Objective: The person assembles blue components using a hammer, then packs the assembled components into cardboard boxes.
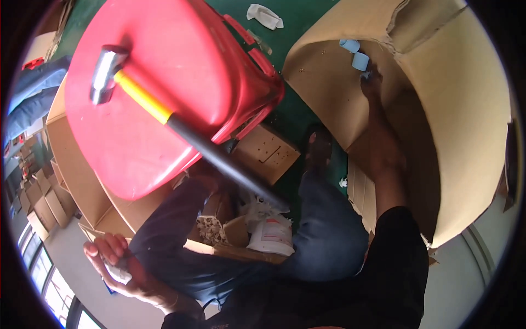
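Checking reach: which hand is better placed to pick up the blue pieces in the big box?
Probably the right hand: it is inside the big box, close to the blue pieces, while the left hand is outside, far left.

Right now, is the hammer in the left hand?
No, the hammer lies on the red plastic seat, apart from the left hand.

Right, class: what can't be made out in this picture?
All in the head view:
Left hand: what, if anything, it holds is blurred.
Right hand: its grip is too dim and small inside the large box.
Blue cloth: cut off by the lens rim.
Red stool: its seat hides its underside.
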